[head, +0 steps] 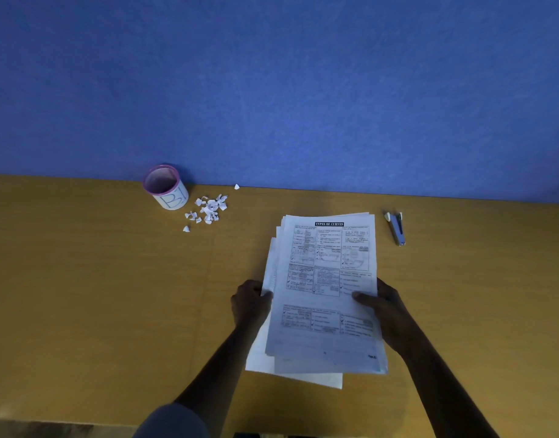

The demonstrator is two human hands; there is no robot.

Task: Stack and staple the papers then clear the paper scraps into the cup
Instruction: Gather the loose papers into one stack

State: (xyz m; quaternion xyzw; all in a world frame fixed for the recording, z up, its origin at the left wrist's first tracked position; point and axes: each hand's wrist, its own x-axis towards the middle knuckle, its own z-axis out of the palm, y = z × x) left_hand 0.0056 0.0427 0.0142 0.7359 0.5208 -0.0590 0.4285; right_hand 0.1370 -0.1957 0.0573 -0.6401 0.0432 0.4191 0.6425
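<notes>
Left hand [251, 300] and right hand [387, 306] clamped on sides of uneven paper stack [325, 298] on tabletop [98, 295]. Paper scraps [210, 209] beside cup [166, 188]. Stapler [397, 228] near stack.

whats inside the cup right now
The cup shows only a bare pinkish inner wall from the head view. No paper scraps are visible inside; they lie on the table beside it. The cup's bottom is hidden by its near rim.
</notes>
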